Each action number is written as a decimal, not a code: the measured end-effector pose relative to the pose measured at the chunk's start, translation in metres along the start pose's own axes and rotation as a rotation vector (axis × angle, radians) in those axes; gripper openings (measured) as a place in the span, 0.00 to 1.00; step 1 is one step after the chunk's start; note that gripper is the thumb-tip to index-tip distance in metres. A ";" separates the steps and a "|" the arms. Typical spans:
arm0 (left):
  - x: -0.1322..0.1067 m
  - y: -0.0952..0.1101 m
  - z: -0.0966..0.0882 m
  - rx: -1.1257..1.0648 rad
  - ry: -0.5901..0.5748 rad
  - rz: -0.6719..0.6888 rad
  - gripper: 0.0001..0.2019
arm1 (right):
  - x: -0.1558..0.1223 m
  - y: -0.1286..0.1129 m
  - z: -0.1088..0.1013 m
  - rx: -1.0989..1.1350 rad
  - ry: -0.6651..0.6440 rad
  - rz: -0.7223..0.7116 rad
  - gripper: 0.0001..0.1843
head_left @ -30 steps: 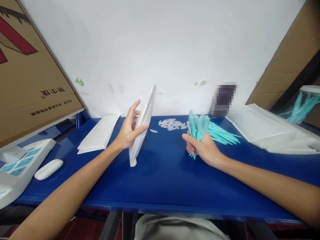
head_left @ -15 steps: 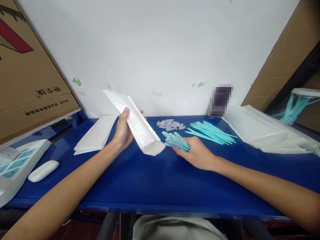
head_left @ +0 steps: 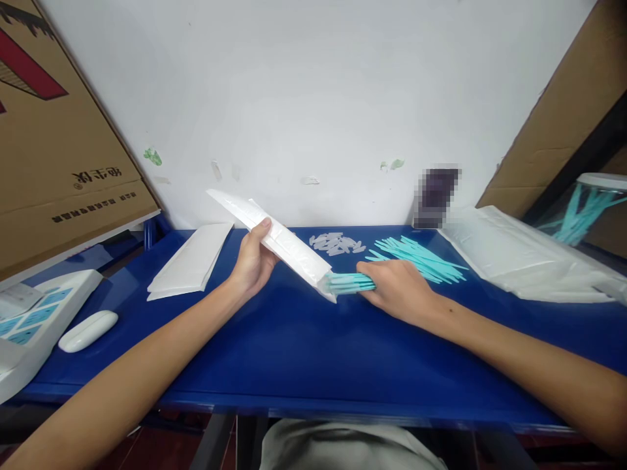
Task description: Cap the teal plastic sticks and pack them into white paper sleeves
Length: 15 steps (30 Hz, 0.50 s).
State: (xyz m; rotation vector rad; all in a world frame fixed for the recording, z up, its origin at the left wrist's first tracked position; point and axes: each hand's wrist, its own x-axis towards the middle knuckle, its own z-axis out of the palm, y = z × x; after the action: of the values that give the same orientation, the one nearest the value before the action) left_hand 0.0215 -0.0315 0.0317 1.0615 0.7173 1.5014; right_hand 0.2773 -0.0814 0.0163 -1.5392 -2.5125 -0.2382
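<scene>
My left hand (head_left: 255, 261) is closed around a long white plastic bag (head_left: 298, 251), held tilted above the table with its open end low and to the right. In my right hand (head_left: 399, 290) is a bundle of thin turquoise sticks (head_left: 350, 282). The bundle's front ends are inside the mouth of the bag, so their tips are hidden. Behind my right hand lies a loose pile of the same turquoise sticks (head_left: 416, 258). A heap of small pale translucent pieces (head_left: 337, 244) sits beyond the bag's mouth.
Flat white bags (head_left: 191, 261) lie stacked at the left of the blue table (head_left: 304, 365). Further left are a white oval case (head_left: 88, 331) and a white device (head_left: 53, 313). A large plastic-wrapped pack (head_left: 529, 261) and a clear tub of sticks (head_left: 582, 209) stand right. Cardboard (head_left: 73, 130) leans left.
The bag has tipped flatter and shifted right. My right hand has turned the stick bundle toward it, and the front ends have gone from outside the bag into its mouth.
</scene>
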 end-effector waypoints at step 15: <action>-0.015 0.001 0.014 -0.202 -0.093 -0.206 0.19 | 0.120 0.002 -0.142 0.444 -0.324 0.060 0.05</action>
State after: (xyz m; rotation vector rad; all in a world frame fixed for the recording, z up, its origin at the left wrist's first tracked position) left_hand 0.0338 -0.0476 0.0350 0.8712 0.5780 1.3092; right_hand 0.2358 -0.0105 0.1829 -1.5538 -2.5013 0.5841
